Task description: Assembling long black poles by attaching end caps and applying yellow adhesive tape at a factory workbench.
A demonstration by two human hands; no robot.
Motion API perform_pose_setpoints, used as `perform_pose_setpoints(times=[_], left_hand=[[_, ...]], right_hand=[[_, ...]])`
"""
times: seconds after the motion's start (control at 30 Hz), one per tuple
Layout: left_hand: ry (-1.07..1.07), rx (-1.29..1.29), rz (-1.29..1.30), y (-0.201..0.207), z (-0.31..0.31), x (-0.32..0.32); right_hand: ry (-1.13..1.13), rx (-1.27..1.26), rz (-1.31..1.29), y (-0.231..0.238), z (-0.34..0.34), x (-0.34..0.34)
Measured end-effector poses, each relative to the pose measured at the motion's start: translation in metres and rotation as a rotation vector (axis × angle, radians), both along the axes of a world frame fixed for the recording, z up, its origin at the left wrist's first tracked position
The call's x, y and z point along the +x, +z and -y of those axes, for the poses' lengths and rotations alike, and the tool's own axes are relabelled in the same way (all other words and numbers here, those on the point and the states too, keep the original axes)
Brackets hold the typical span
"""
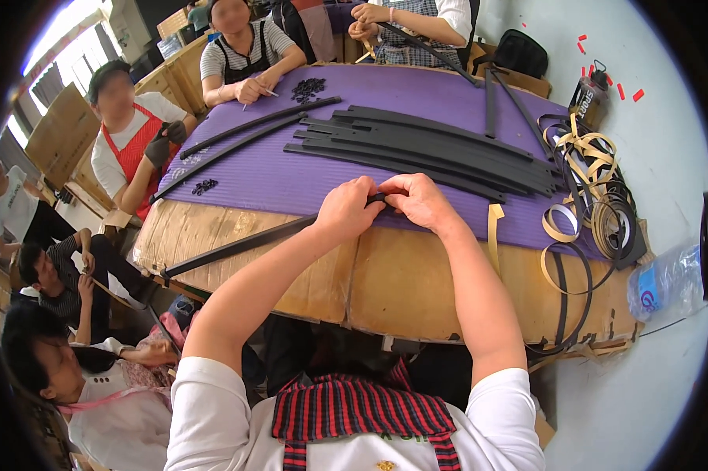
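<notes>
A long black bar [244, 247] runs slantwise from the table's near left edge up to my hands. My left hand [346, 208] is closed around it close to its far end. Right beside it, my right hand [418, 201] pinches at that same end, thumb and fingers together. A small dark bit [377, 198] shows between the two hands; whether it is a separate piece I cannot tell. Just beyond my hands lies a stack of flat black bars [424, 145] on the purple mat [252, 177].
Small black parts lie in two piles, a far pile [308, 89] and a left pile [205, 187]. At right are coiled tan and black strips [597, 180], a dark drink bottle [591, 94] and a clear plastic jug [666, 282]. Several people sit around the table [307, 275].
</notes>
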State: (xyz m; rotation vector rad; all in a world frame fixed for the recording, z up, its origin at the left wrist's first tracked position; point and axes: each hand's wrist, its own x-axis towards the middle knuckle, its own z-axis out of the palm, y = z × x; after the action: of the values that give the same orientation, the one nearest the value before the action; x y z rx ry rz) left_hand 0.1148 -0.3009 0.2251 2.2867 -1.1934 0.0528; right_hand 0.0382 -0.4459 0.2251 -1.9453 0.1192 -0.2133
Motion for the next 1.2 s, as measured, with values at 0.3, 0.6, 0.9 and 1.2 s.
perform_pose_setpoints(times=[0.3, 0.6, 0.9, 1.2], left_hand=[[-0.103, -0.174, -0.058, -0.006, -0.009, 0.015], [-0.16, -0.301, 0.214, -0.015, -0.013, 0.005], [-0.147, -0.291, 0.355, -0.022, -0.012, 0.003], [-0.074, -0.186, -0.14, -0.004, -0.008, 0.015]], right_hand=[[0.08, 0.034, 0.076, -0.006, 0.002, 0.013], [0.051, 0.016, 0.085, 0.001, -0.007, 0.004], [0.104, -0.03, 0.105, 0.004, -0.009, 0.005], [0.062, 0.084, 0.106, 0.003, -0.005, 0.014]])
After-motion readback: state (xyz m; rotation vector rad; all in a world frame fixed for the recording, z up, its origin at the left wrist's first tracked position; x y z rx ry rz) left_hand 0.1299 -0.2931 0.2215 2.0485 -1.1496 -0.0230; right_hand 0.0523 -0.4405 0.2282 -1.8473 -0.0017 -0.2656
